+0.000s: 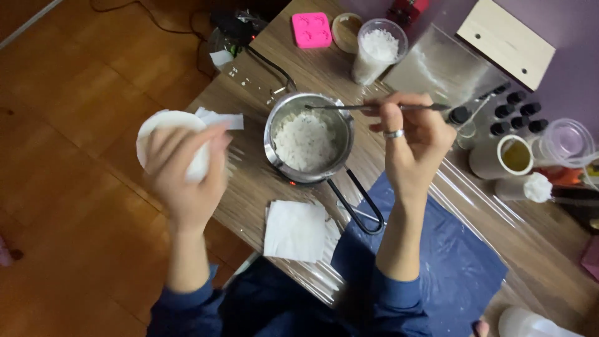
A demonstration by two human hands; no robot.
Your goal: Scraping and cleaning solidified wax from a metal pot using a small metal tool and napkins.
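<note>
The right hand (415, 140) pinches a thin metal stirrer (374, 107) level across the flake-filled saucepan (307, 138); the left hand (187, 171), blurred, grips a white cup (163, 122) held off the bench's left edge

Two hands are at work: a left hand (187, 168) and a right hand (415, 140). One steel pot (307, 138) of white flakes, one thin metal rod (374, 107), one pink mould (311, 29), one folded white napkin (295, 229), and seven small dark-capped bottles (515, 112) in a cluster.
</note>
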